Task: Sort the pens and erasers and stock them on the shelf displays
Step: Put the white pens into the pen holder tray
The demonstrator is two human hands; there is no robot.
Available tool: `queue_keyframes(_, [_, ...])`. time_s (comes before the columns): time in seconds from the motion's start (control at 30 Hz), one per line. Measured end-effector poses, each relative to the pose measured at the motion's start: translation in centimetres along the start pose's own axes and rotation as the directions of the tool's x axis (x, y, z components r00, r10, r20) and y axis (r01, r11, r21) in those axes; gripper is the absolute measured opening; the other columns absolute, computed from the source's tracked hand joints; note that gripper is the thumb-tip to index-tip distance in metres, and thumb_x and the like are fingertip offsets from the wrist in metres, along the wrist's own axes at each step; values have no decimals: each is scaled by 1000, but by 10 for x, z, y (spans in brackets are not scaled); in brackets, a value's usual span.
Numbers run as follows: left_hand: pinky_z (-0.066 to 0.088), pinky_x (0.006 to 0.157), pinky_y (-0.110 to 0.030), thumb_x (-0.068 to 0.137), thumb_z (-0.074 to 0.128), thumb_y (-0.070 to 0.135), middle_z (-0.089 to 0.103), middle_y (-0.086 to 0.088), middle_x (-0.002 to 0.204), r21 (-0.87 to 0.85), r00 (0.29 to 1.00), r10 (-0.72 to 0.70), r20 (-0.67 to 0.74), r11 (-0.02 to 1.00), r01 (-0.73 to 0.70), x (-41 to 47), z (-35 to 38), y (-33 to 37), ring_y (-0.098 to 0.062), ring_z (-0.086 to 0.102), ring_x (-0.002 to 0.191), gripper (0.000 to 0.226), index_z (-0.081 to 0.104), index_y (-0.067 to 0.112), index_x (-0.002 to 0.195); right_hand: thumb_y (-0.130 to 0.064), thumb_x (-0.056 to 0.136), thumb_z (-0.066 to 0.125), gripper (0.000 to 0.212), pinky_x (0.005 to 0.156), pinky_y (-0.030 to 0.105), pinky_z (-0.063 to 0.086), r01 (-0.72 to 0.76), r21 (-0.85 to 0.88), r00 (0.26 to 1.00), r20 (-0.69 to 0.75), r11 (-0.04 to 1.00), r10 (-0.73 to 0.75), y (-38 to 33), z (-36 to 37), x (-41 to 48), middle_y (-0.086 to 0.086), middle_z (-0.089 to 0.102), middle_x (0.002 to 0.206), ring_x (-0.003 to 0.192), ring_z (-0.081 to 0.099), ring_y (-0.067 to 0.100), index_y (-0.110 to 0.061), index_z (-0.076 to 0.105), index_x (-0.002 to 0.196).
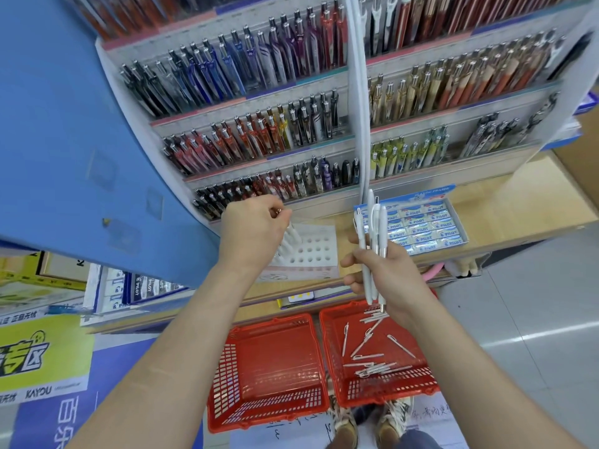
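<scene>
Head view, frame centre: left hand (256,228) is pinching a white pen (292,234) at the holed display tray (316,251), while right hand (389,277), apart from it, is gripping a bundle of white pens (372,234); more are lying in the lower-right red basket (337,377).

Eraser box (421,226) right of holder tray (311,251), baskets (269,367) below

A single wide-angle camera rides on the person's head, facing forward and down. The left hand (256,228) and right hand (385,270) sit close beneath it. The pen shelf (499,163) rises beyond them, and the red baskets (272,361) lie farther below.
</scene>
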State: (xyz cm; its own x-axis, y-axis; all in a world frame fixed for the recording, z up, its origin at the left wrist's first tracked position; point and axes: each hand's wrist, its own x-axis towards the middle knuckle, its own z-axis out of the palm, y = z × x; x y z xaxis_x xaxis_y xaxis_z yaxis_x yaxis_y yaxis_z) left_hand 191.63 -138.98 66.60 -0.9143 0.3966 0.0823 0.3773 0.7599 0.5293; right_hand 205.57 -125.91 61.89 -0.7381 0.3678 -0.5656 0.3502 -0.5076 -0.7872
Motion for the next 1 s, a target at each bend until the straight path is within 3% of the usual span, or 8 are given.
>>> queue_keyframes(0.17, [53,62,-35,84,68,24,71,-2,72,-12,1000,-7,16,1000,7,-3,5,-3,-20,64,61,14,75,13,86,-8,95,52,10,47,29,50,16,-30,1000,-11,999,-17,3,-1,3,11,65,76,51,57,21,-13,57,102])
queue_keyframes(0.37, [44,76,-35,79,72,28,59,-5,77,113,996,92,-5,989,-90,3,19,-14,-25,54,81,17,75,11,81,-1,88,51,19,49,28,44,-27,-99,996,-85,995,18,13,0,10,11,51,67,53,45,20,3,60,104])
queue_keyframes(0.53, [38,74,-32,81,71,33,59,-3,81,163,998,59,5,985,-59,6,26,-18,-22,49,86,21,73,12,82,-1,90,51,24,58,36,45,9,-90,1000,-29,996,-11,9,0,2,32,63,88,60,52,26,-14,65,76])
queue_keyframes(0.63, [36,72,-30,81,69,38,55,2,80,206,999,39,18,978,-42,8,26,-18,-20,46,88,24,73,14,84,-7,95,53,21,51,30,50,-7,-8,994,109,1000,8,2,-2,-6,16,70,105,61,63,26,-20,66,86])
queue_keyframes(0.73, [42,76,-33,80,69,43,53,5,82,232,998,-1,61,973,-13,8,24,-16,-19,49,90,27,72,20,94,-16,95,56,19,47,24,47,-26,-14,973,229,1000,29,-1,-4,-11,8,73,102,58,65,22,-19,59,114])
queue_keyframes(0.83, [48,72,-30,84,66,40,61,9,83,-86,994,-95,55,991,99,0,13,-4,-7,55,79,22,69,27,100,-16,93,59,18,55,26,40,38,-113,973,232,993,-11,-7,-6,-14,4,74,92,55,57,16,-12,62,110])
queue_keyframes(0.9, [47,62,-22,86,64,36,63,9,77,-429,955,-166,248,865,262,-10,2,11,-1,54,64,20,71,23,100,-12,91,61,15,55,28,35,72,-134,971,236,988,-39,-10,-6,-15,4,72,82,53,50,14,-9,65,105])
queue_keyframes(1.0, [47,53,-23,86,65,28,60,2,63,-552,869,-113,481,731,400,-26,-7,25,-10,50,54,24,71,7,97,-9,89,63,12,53,28,35,127,-186,960,270,974,-74,-15,-4,-18,6,69,75,53,47,13,-7,65,101])
